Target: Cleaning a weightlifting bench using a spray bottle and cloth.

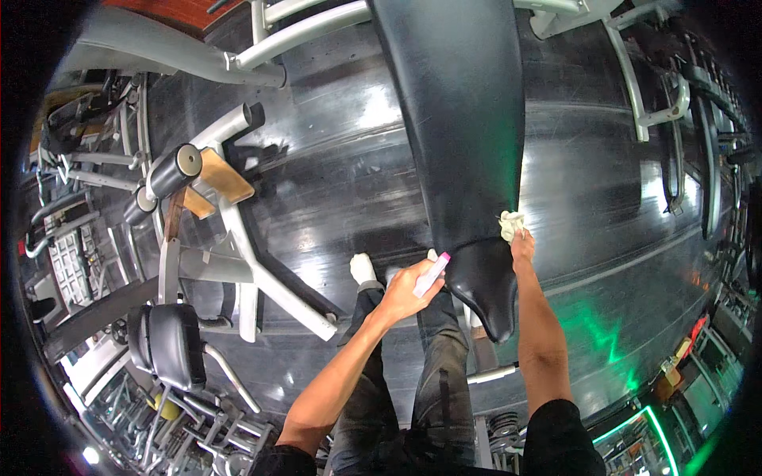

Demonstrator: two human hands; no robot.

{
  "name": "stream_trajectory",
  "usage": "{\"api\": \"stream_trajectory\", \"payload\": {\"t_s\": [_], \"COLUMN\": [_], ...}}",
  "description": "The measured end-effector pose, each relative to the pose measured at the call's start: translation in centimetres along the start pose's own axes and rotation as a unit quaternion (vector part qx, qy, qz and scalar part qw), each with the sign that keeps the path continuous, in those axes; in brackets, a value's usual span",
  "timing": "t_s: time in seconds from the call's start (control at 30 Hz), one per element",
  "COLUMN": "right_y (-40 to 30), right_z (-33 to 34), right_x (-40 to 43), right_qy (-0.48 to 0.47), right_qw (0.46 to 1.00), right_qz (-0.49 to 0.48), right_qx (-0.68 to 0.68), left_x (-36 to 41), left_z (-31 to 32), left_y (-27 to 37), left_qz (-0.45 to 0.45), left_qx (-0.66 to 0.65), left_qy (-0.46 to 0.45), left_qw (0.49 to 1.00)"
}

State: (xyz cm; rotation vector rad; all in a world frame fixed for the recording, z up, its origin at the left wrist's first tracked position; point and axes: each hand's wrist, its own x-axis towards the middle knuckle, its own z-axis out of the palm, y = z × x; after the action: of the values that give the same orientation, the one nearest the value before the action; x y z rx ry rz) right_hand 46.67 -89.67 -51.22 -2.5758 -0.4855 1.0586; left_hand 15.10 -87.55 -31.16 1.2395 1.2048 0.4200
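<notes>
My left hand (pixel 411 288) is closed around a small whitish bottle (pixel 427 279) with a pink end, held above my legs, just left of a padded bench. In my right hand (pixel 523 247) is a crumpled pale cloth (pixel 511 225), at the right edge of the bench where its two pads meet. The long black bench pad (pixel 467 131) runs away from me. A smaller black seat pad (pixel 489 279) with a tapered end lies nearer, between my forearms.
At the left stands a gym machine with a light metal frame (pixel 238 232), foam rollers (pixel 178 169) and a black pad (pixel 177 347). Another metal frame (pixel 640 89) is at the upper right. Dark, shiny flooring (pixel 333 178) lies around the bench. Weight plates (pixel 504 425) are behind my right arm.
</notes>
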Motion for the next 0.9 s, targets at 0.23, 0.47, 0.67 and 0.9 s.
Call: {"api": "stream_trajectory", "payload": {"t_s": [0.23,0.47,0.67,0.9], "right_y": [-15.6,-12.3,2.3,-4.7], "right_z": [4.4,5.2,3.6,6.5], "right_x": [-8.5,-9.9,-8.4,-7.1], "right_qy": [0.014,0.003,-0.075,-0.136], "right_qw": [0.886,0.858,0.849,0.952], "right_qz": [-0.020,-0.500,-0.418,0.151], "right_qx": [0.464,-0.120,-0.314,0.230], "left_x": [-0.7,-1.4,-1.9,-3.1], "left_z": [1.2,0.2,-1.1,-2.0], "left_y": [-0.7,-0.6,-1.3,-2.4], "left_qz": [0.004,-0.016,0.004,-0.011], "left_qx": [-0.020,-0.013,-0.001,-0.022], "left_qy": [0.017,0.004,0.031,0.058], "left_qw": [1.000,1.000,1.000,0.998]}}
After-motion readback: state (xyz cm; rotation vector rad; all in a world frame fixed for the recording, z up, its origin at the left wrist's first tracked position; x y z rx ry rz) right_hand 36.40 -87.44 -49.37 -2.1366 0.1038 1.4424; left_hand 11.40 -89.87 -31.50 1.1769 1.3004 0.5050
